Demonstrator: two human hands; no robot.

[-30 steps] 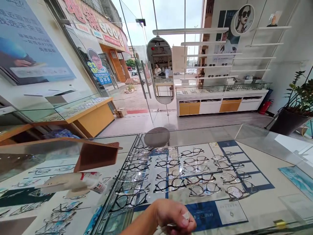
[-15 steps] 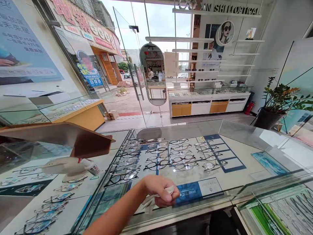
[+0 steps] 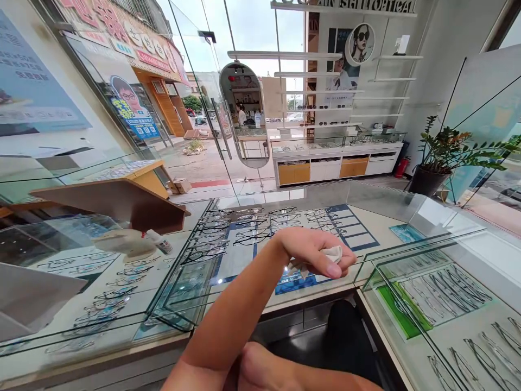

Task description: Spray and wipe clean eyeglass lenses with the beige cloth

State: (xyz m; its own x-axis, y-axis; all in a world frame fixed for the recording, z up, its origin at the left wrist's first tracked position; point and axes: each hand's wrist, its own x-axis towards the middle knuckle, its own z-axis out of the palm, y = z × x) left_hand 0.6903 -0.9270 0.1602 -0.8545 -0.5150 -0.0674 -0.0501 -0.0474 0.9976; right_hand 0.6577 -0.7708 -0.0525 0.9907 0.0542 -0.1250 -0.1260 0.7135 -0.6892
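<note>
My left hand [image 3: 311,247] is stretched out over the glass display counter [image 3: 240,290], its fingers and thumb closed on a crumpled pale cloth [image 3: 334,253]. Whether the cloth touches the glass I cannot tell. Below and beyond the hand, several eyeglasses [image 3: 252,238] lie in rows inside the counter, and a blue card [image 3: 285,285] shows partly under the hand. My right hand [image 3: 257,363] is low at the bottom edge, by my left elbow; its fingers are hidden.
A pale hand-shaped stand [image 3: 128,243] with a small white bottle [image 3: 159,242] is at left, near a brown board [image 3: 122,198]. Another glass case [image 3: 448,288] of glasses adjoins at right. A black chair [image 3: 350,331] stands below the counter. Farther off is an oval mirror [image 3: 246,117].
My left hand has moved right and up in the picture, still holding the cloth. My right hand and forearm have come into view at the bottom. The view has shifted, showing more of the right case.
</note>
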